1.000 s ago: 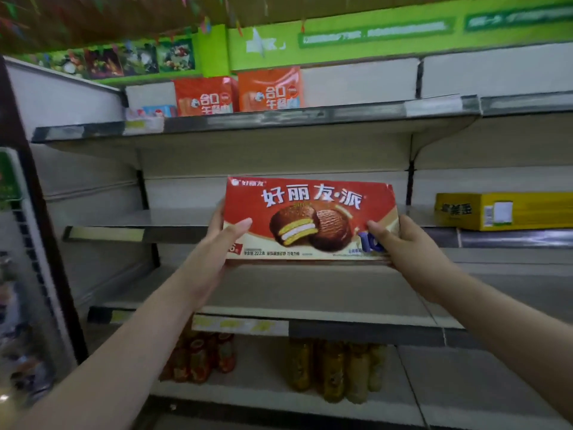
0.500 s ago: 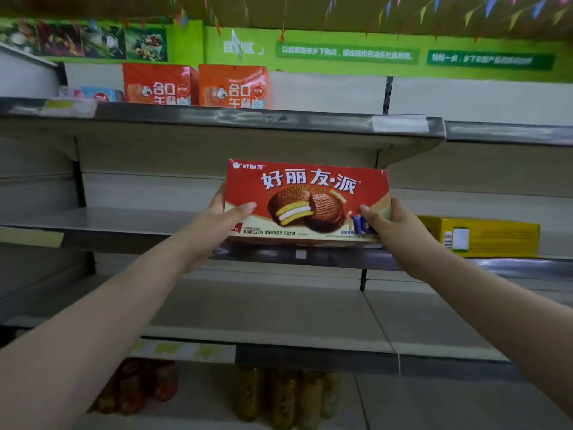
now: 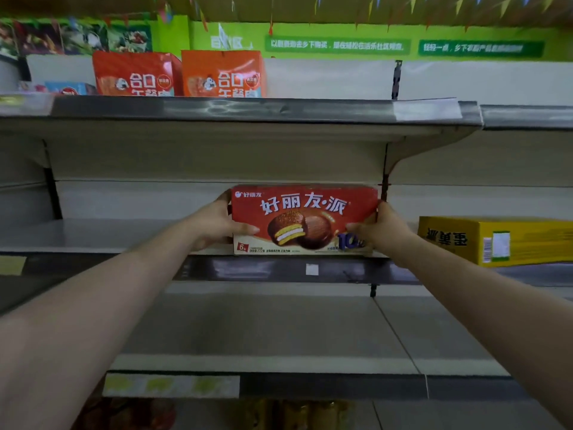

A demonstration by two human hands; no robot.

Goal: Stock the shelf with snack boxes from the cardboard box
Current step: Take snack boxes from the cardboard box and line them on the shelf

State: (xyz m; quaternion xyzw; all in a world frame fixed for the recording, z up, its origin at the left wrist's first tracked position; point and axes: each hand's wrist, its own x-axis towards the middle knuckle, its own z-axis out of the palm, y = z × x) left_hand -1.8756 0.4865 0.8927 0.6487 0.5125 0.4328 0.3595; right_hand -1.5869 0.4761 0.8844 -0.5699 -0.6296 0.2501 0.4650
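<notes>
Snack box: the red chocolate pie box (image 3: pixel 305 219) stands upright, front face toward the camera, its bottom edge on the front lip of the middle shelf (image 3: pixel 124 237), just left of the shelf upright.
Change in the box: half a second ago it hung in front of that shelf's edge strip; now it sits further in, above the strip, and looks set down on the shelf.
Left hand: the left hand (image 3: pixel 214 223) grips the box's left end, thumb lying across the front face, fingers wrapped behind, out of sight.
Right hand: the right hand (image 3: pixel 379 229) grips the right end at about 3 o'clock from the box's middle, thumb on the lower front corner, fingers curled round the side.
Change in the hands: both have reached further forward with the box and keep the same hold as before.
Yellow box: a yellow carton (image 3: pixel 496 238) lies flat on the same shelf at 3 o'clock from the red box, near it but apart.
Top shelf: two orange snack packs (image 3: pixel 223 74) stand side by side at 11 o'clock, with a blue pack (image 3: pixel 66 88) to their left.
Lower shelves: the shelf directly below (image 3: pixel 263 333) is in view; blurred jars (image 3: pixel 297 414) show on the lowest level at 6 o'clock.
</notes>
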